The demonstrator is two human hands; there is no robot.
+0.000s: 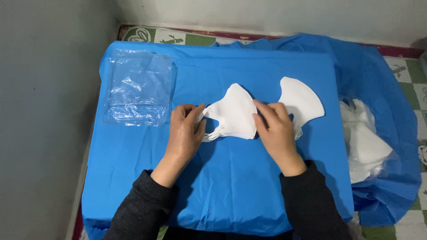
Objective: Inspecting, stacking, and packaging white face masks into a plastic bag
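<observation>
Stack of white folded fabric face masks [234,112]: centre of blue-covered counter [222,186], pinched at left edge by left hand [184,133], at right edge by right hand [275,129]. Second white mask [302,103]: just right. Clear plastic bags [140,86]: far left.

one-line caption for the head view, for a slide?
Both hands grip a stack of white masks on a blue-covered table.

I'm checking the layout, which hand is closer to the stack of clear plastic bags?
Left. The left hand lies just right of the clear plastic bags; the right hand is farther right, past the mask.
</observation>
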